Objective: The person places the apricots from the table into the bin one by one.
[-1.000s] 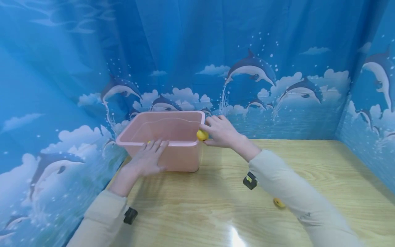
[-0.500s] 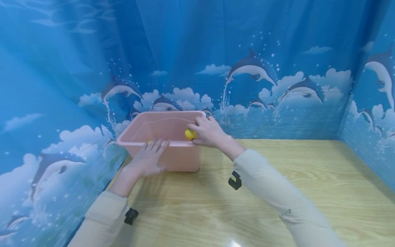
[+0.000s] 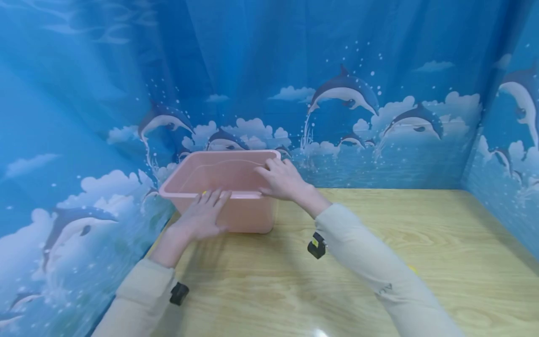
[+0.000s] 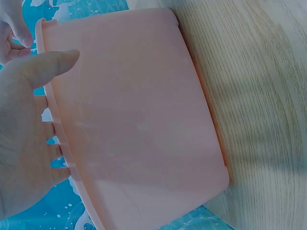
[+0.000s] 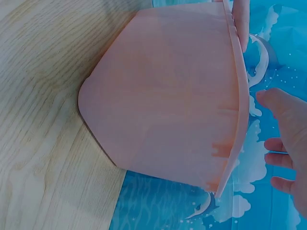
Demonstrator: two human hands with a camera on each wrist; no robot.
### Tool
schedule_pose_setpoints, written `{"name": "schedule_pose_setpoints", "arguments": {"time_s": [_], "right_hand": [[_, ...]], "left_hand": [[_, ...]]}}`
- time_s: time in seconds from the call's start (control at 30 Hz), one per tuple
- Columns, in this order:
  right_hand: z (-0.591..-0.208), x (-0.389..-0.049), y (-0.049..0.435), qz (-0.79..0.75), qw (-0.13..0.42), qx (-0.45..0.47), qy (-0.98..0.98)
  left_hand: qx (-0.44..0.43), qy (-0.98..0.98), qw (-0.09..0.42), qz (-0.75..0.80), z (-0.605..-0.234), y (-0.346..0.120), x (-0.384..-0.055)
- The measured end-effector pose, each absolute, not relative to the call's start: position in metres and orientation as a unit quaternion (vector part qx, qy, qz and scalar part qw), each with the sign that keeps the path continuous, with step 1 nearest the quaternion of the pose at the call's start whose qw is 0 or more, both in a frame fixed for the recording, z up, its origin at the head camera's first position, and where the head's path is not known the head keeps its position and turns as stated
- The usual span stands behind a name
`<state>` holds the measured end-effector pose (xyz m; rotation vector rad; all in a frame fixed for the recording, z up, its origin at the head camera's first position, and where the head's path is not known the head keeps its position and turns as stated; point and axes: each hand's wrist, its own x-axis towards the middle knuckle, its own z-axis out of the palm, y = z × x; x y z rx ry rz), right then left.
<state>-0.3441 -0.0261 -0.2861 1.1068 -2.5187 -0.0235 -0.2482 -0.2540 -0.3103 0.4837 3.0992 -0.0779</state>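
A pink plastic bin point(image 3: 248, 215) stands on the wooden table, open side up. My left hand point(image 3: 198, 220) holds its near rim. In the left wrist view the thumb point(image 4: 57, 64) lies outside the front wall, while the fingers pass over the rim and their tips are hidden behind it. A small bit of yellow point(image 3: 204, 192) shows just past the near rim, beside the left fingers. Over the bin's right end hovers my right hand point(image 3: 281, 180), fingers apart and loosely bent. Nothing shows between the right thumb and fingers point(image 5: 278, 159) in the right wrist view.
The bin is close to the blue dolphin-print curtain point(image 3: 379, 140) at the back and left. A sliver of yellow point(image 3: 412, 268) peeks out beside the right sleeve point(image 3: 370, 257), mostly covered by it. The wooden table point(image 3: 269, 290) extends to the right and front.
My right hand has moved left over the bin and let go of the round yellow thing it held, which is out of sight below the rim. My left hand has stayed in place.
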Motion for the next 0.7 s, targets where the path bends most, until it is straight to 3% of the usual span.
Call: {"name": "schedule_pose_setpoints", "arguments": {"time_s": [0.7], "right_hand": [[-0.3, -0.334, 0.05, 0.037, 0.215, 0.388, -0.896]], "left_hand": [[0.156, 0.988, 0.002, -0.022, -0.311, -0.255, -0.248]]}}
